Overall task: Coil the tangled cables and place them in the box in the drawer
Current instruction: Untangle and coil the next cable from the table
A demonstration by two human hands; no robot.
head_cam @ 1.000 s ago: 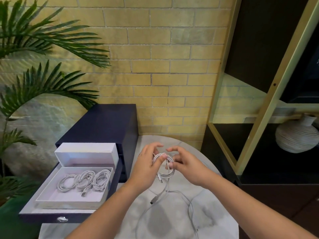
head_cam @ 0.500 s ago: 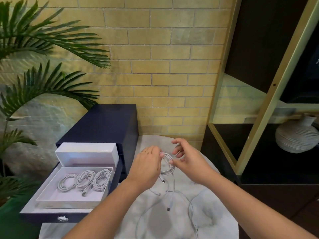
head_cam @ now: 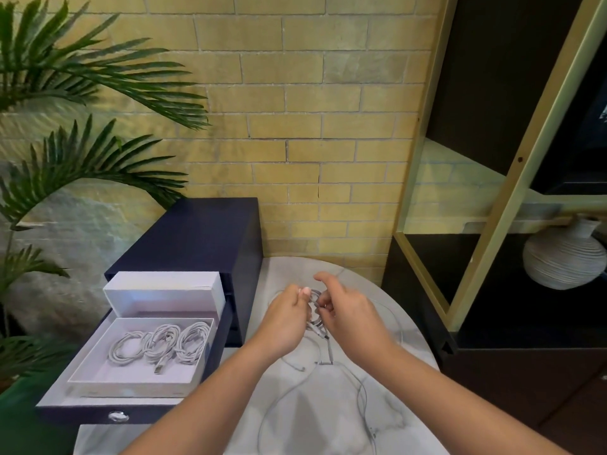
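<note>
head view: the left hand [head_cam: 285,318] and the right hand [head_cam: 348,310] meet above the marble table [head_cam: 312,425], backs toward the camera, with a small coil of white cable [head_cam: 315,307] held between them. the left hand's curled fingers and thumb pinch the coil's left side. the right hand's fingers curl round its right side, with the forefinger lifted above the loop. below both hands the rest of the cable hangs down, and slack loops lie on the table under the wrists and forearms. i cannot tell whether that slack is one cable or several.

to the left of the left hand, lower and well apart from it, the drawer [head_cam: 82,410] of a dark blue cabinet [head_cam: 190,231] stands pulled out. inside it lies an open white box [head_cam: 131,377], its lid [head_cam: 164,287] upright at the far end. three coiled cables [head_cam: 162,341] lie side by side in the box.

far to the right of the right hand a ribbed pale vase [head_cam: 563,261] stands on a dark shelf. palm fronds [head_cam: 82,67] spread beyond the cabinet, left of the left hand.
</note>
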